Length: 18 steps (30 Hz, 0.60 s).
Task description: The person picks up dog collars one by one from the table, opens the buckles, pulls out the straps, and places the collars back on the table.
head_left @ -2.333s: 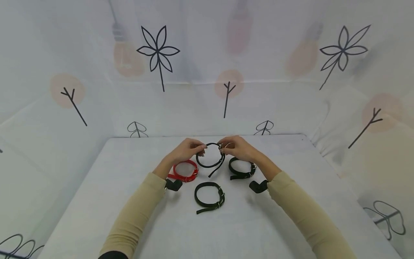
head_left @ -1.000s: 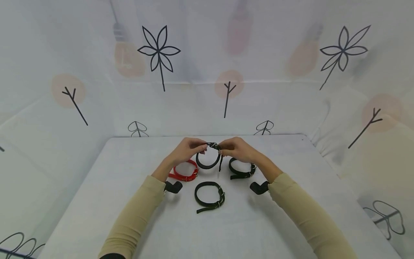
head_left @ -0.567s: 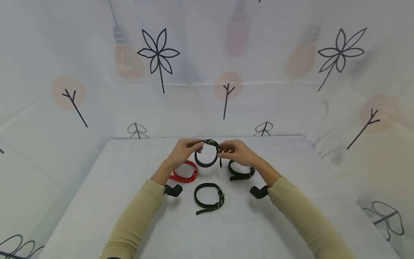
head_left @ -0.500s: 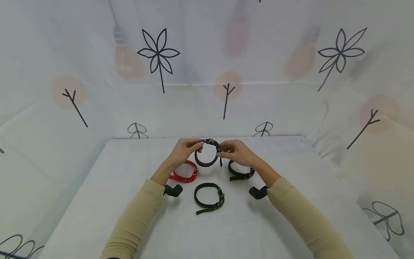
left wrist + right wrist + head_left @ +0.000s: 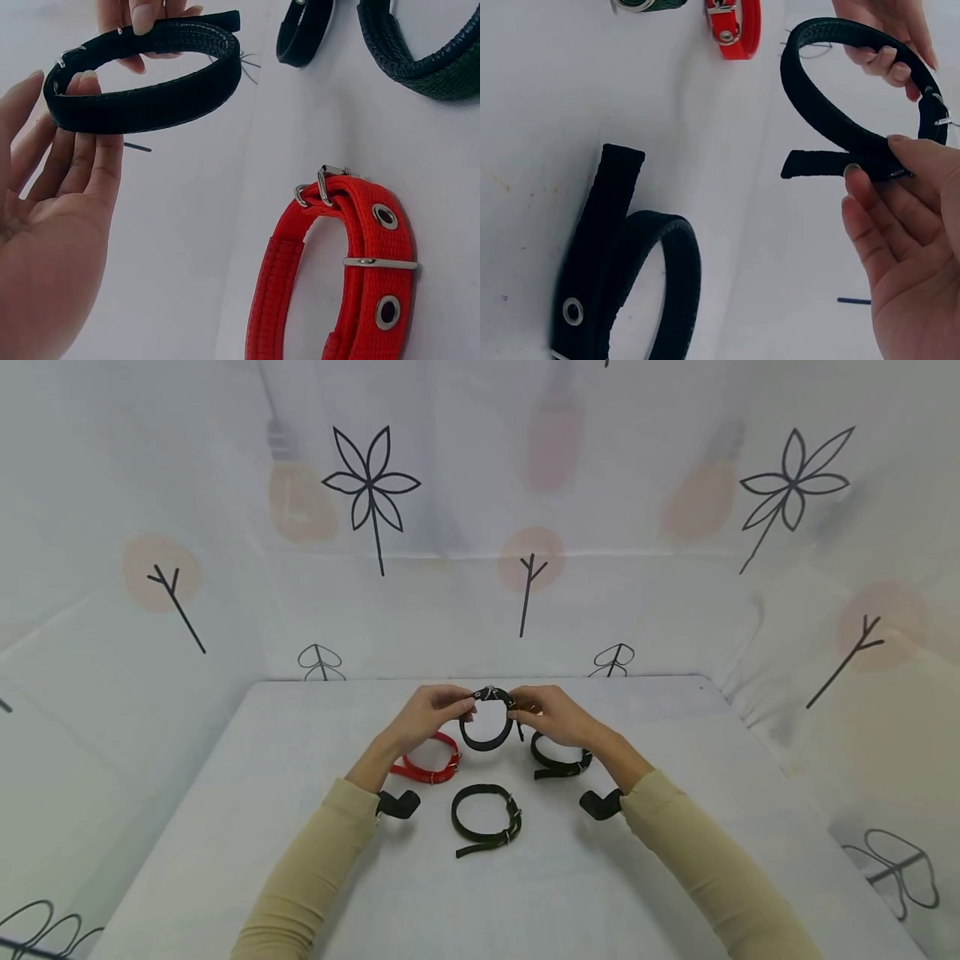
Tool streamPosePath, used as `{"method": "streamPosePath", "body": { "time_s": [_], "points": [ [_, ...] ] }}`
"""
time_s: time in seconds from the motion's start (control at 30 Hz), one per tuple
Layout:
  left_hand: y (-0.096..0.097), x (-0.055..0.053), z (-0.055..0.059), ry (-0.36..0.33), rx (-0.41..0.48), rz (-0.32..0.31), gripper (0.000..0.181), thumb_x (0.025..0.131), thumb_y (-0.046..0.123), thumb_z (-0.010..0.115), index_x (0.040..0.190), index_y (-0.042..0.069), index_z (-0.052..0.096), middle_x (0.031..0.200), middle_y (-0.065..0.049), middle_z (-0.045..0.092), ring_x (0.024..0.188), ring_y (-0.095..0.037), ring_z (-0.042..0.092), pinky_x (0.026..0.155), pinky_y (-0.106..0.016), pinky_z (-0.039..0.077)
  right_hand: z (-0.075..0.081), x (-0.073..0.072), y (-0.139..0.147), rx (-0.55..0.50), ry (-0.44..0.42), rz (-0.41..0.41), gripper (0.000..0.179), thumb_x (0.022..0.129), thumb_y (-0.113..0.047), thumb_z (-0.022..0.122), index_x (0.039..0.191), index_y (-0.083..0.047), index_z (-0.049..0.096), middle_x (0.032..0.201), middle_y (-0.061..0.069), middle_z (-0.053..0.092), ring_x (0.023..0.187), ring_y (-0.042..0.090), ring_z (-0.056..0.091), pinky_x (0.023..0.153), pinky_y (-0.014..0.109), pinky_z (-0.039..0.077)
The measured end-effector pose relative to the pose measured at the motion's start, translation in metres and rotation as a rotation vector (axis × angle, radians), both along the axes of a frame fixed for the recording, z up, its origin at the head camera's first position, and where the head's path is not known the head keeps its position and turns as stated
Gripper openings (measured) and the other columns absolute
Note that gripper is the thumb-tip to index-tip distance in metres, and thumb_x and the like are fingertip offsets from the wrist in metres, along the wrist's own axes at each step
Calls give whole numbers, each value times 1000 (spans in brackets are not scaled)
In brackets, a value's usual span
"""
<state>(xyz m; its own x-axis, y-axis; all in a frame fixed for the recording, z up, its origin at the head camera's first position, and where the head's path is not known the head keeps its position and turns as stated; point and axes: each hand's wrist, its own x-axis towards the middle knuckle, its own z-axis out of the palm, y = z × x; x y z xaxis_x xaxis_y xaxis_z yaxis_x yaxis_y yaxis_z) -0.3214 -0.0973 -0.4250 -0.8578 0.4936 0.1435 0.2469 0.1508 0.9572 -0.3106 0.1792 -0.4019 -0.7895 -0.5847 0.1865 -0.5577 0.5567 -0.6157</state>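
Both hands hold a black dog collar (image 5: 486, 746) above the far part of the table, its loop fastened and facing the head camera. My left hand (image 5: 433, 712) pinches the loop's upper left, near the metal buckle at the top. At the upper right, my right hand (image 5: 551, 710) pinches the band between thumb and fingers, with the loose strap end hanging beside it. In the right wrist view, that strap end of the black collar (image 5: 817, 163) sticks out past the fingertips. Below my left hand lies a red collar (image 5: 385, 225) with metal eyelets.
Another black collar (image 5: 558, 770) lies coiled on the white table (image 5: 480, 910) below my right hand. A dark green collar (image 5: 483, 838) lies nearer the front. Behind the table hangs a white patterned cloth (image 5: 465, 610).
The held collar has turned in the hands: its buckle went from the right side to the top, and the hanging strap end now shows shorter. The collars on the table stayed put.
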Motion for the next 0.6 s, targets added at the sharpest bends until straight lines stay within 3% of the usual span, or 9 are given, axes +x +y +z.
{"method": "streamPosePath", "body": {
  "time_s": [0.17, 0.33, 0.6],
  "points": [
    [2, 0, 0, 7, 2, -33, 23, 103, 22, 65, 116, 5, 71, 99, -15, 70, 95, -25, 67, 94, -35, 54, 0, 1, 1, 10, 19, 9, 34, 103, -18, 63, 134, -3, 64, 117, 7, 72, 104, 21, 66, 94, 44, 53],
    [4, 2, -3, 28, 26, -59, 20, 103, 18, 65, 113, 2, 71, 92, -9, 66, 90, -24, 62, 84, -32, 51, -1, 0, 2, -1, 41, 16, 33, 103, -18, 64, 132, -4, 65, 114, 5, 72, 101, 19, 65, 92, 43, 53],
    [7, 3, -3, 33, 43, -63, 17, 102, 14, 65, 111, 1, 71, 93, -9, 66, 90, -22, 61, 85, -35, 52, -1, 0, 2, -18, 73, -15, 30, 101, -17, 66, 127, -3, 68, 106, 3, 72, 96, 18, 65, 90, 42, 54]
  ]
}}
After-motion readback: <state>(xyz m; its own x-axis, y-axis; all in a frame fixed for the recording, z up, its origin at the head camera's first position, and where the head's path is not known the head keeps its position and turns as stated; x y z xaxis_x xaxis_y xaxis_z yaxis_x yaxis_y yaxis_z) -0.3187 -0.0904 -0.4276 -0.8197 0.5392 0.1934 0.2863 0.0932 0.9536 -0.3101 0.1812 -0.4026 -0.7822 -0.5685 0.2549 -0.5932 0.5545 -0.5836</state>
